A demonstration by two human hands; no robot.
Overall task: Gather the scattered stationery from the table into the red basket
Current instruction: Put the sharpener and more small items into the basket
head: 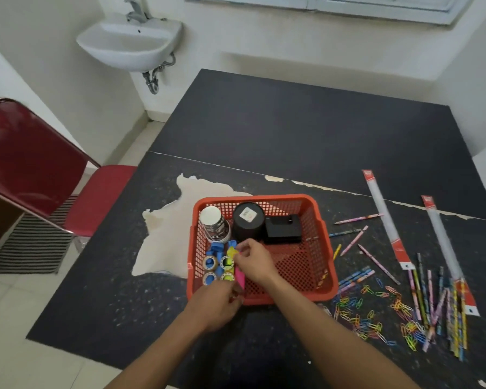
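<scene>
Both hands meet over the perforated red plastic basket (317,217) — right hand (253,262) and left hand (216,304) pinching a glossy pink strip (239,275); bright wire paperclips (376,318) scattered right of it.

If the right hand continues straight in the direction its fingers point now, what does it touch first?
The right hand points up-left, so it probably first meets the yellow tape dispenser at its fingertips, then the paper cup. Depth is unclear; it may pass above them.
</scene>
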